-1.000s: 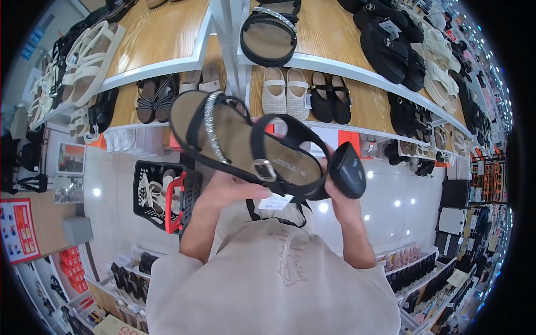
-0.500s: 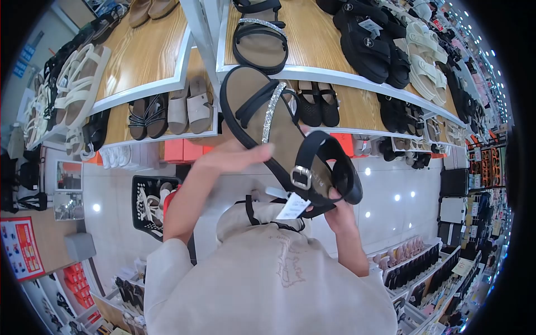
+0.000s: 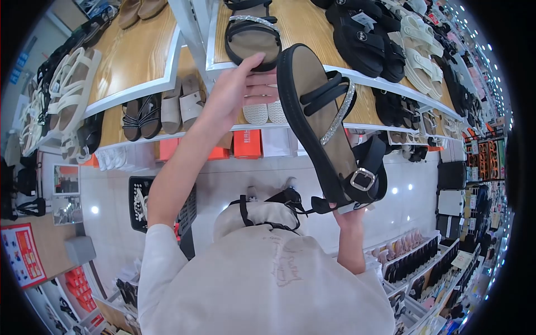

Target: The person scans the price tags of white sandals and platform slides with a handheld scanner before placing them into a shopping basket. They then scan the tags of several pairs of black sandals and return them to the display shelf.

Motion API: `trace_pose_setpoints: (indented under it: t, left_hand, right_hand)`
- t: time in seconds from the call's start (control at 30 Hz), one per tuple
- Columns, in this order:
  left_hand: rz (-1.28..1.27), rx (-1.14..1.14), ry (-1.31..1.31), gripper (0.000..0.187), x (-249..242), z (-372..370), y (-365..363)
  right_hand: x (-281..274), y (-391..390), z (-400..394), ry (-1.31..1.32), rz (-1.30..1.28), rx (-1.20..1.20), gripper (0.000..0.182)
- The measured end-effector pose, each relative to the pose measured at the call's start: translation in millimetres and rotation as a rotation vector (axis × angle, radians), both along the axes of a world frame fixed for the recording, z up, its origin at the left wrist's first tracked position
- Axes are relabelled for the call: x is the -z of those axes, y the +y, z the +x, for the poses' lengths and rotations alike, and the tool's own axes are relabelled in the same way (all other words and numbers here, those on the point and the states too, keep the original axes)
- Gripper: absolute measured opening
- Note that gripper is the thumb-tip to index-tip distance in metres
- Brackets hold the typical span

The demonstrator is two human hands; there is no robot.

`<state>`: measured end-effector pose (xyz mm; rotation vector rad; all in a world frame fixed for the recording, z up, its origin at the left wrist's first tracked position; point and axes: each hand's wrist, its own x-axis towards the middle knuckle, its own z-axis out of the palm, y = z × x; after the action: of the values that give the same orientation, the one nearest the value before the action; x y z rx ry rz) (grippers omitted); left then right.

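Note:
My right hand (image 3: 350, 216) grips a black sandal (image 3: 312, 125) by its heel end, toe pointing up. This sandal has a tan footbed, a glittery strap and a buckled ankle strap. Up at the shelf edge, my left hand (image 3: 231, 92) reaches out with thumb and fingers apart. Its thumb overlaps the toe of a matching sandal (image 3: 254, 42) on the upper shelf, while the fingers extend below, partly behind the held sandal.
Chunky black sandals (image 3: 363, 42) and cream sandals (image 3: 421, 53) stand along the upper shelf. Beige slides (image 3: 181, 106) sit on the lower shelf, with orange boxes (image 3: 247, 144) underneath. A black basket (image 3: 139, 209) is on the floor at my left.
My left hand has left the held sandal and risen to the matching one on the shelf. The held sandal has shifted right and turned more upright in my right hand.

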<state>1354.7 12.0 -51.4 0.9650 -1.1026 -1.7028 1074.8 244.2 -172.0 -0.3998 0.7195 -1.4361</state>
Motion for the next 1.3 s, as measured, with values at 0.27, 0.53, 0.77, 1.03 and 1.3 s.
trace_pose_setpoints:
  t: [0.27, 0.53, 0.77, 1.03, 1.3]
  left_hand:
    - [-0.219, 0.079, 0.073, 0.048, 28.7, 16.0, 70.1]
    - [-0.063, -0.055, 0.178, 0.049, 29.0, 7.0, 76.6]
    - [0.031, 0.059, 0.621, 0.072, 64.0, 23.2, 108.9]
    - [0.11, 0.49, 1.138, 0.09, 108.9, 40.7, 137.2]
    - [0.131, 0.359, 1.239, 0.088, 124.5, 54.7, 160.3]
  right_hand:
    - [-4.3, 5.3, 5.7, 0.112, 0.054, 0.283, 0.052]
    - [-12.6, -2.0, 17.1, 0.096, 0.104, 0.452, 0.048]
    - [-16.4, -6.7, 26.6, 0.142, 0.097, 0.568, 0.043]
    - [-23.2, -15.6, 34.3, 0.234, -0.091, 0.438, 0.038]
    - [-14.3, -17.0, 36.4, 0.144, -0.077, 0.403, 0.039]
